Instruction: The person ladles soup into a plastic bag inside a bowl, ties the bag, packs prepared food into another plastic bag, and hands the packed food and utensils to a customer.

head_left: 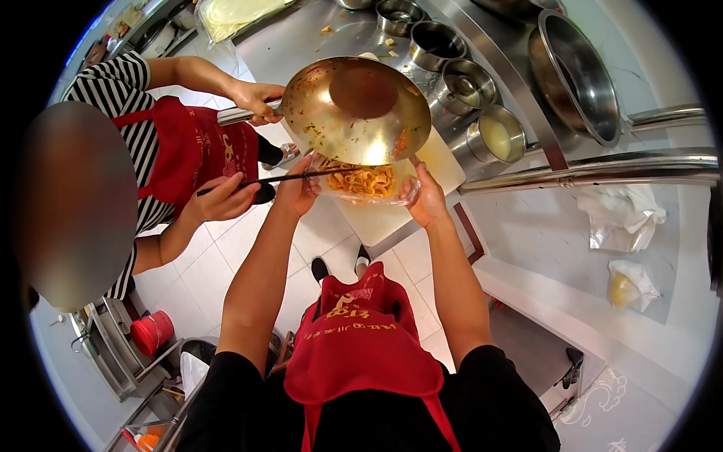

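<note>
My left hand and my right hand grip opposite sides of a clear plastic container. Broad orange-red noodles lie in it. A wok, tilted over the container's far edge, shows sauce and food bits on its surface. Its handle is held by a co-worker's hand on the left. Dark chopsticks in the co-worker's other hand reach across my left hand to the noodles. The wok hides part of the container's far side.
Behind the wok stands a steel counter with food scraps. Several steel pots line its right side, one with pale yellow liquid. A white cutting board lies under the container. Metal pipes run along the right wall.
</note>
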A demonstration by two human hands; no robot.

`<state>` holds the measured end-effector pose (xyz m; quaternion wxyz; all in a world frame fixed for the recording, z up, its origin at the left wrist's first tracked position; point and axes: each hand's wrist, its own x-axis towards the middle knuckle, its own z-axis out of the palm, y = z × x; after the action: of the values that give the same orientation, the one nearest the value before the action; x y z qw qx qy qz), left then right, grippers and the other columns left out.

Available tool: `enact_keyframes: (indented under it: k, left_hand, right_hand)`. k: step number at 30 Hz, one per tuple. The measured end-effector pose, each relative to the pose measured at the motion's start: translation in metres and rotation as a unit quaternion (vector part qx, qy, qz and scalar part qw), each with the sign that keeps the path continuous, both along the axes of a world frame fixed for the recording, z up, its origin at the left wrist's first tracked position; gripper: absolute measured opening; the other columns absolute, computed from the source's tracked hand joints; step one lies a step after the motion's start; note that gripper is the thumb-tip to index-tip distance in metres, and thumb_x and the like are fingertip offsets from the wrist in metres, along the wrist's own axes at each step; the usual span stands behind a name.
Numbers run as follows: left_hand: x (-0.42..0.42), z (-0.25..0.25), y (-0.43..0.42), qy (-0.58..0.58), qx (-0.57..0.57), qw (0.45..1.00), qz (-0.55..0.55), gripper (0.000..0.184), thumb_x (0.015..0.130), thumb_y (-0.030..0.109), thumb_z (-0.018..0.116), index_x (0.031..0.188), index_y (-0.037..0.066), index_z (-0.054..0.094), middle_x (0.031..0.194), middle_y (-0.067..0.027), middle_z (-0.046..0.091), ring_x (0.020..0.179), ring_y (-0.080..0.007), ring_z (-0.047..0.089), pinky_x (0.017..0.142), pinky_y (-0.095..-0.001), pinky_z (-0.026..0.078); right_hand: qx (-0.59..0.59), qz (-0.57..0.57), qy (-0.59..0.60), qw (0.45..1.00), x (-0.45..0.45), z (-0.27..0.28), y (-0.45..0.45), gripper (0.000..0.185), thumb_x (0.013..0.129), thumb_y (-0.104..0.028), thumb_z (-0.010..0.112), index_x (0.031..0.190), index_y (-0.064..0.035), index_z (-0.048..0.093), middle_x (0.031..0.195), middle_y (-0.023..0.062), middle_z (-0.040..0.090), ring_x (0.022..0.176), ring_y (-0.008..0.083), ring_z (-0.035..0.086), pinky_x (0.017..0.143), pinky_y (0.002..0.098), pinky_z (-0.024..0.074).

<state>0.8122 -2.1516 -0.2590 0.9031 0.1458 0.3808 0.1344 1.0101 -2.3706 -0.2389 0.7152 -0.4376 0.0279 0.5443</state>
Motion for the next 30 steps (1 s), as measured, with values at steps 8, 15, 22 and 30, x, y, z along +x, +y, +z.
enact_keyframes:
  k: [8, 15, 22, 30]
  left_hand:
    - [-0.004, -0.006, -0.010, 0.068, 0.083, 0.994, 0.037, 0.006, 0.094, 0.023, 0.057, 0.092, 0.018, 0.058, 0.062, 0.0053, 0.051, 0.052, -0.0081, 0.047, 0.047, -0.0233, 0.036]
    - [-0.009, 0.004, -0.009, 0.034, 0.061, 0.997, 0.031, 0.012, 0.095, 0.025, 0.057, 0.104, 0.018, 0.061, 0.065, 0.0048, 0.050, 0.056, -0.0085, 0.046, 0.051, -0.0229, 0.037]
    - [-0.013, -0.001, -0.010, 0.050, 0.071, 0.995, 0.043, 0.017, 0.093, 0.031, 0.059, 0.103, 0.018, 0.060, 0.064, 0.0045, 0.046, 0.054, -0.0076, 0.043, 0.050, -0.0215, 0.036]
    - [-0.016, 0.064, -0.034, 0.166, 0.372, 0.913, 0.018, 0.023, 0.096, 0.023, 0.054, 0.098, 0.002, 0.062, 0.071, -0.0003, 0.054, 0.057, -0.0070, 0.045, 0.052, -0.0231, 0.040]
  right_hand:
    - [-0.036, 0.000, -0.061, 0.997, 0.001, 0.018, 0.000, 0.046, 0.101, -0.045, 0.037, 0.134, -0.0142, 0.047, 0.067, 0.0031, 0.052, 0.057, 0.0165, 0.051, 0.064, 0.0332, 0.0475]
    - [-0.094, 0.016, -0.127, 0.987, -0.004, 0.036, 0.007, 0.046, 0.101, -0.044, 0.038, 0.134, -0.0137, 0.048, 0.068, 0.0017, 0.053, 0.060, 0.0147, 0.053, 0.063, 0.0320, 0.0485]
    - [-0.080, 0.034, -0.133, 0.987, -0.008, 0.041, 0.005, 0.050, 0.100, -0.046, 0.037, 0.137, -0.0137, 0.045, 0.068, 0.0009, 0.053, 0.061, 0.0142, 0.054, 0.062, 0.0310, 0.0487]
    - [-0.272, 0.083, -0.430, 0.857, -0.011, 0.065, -0.009, 0.030, 0.096, -0.030, 0.055, 0.100, -0.0017, 0.064, 0.070, 0.0045, 0.060, 0.058, 0.0138, 0.058, 0.054, 0.0281, 0.0453]
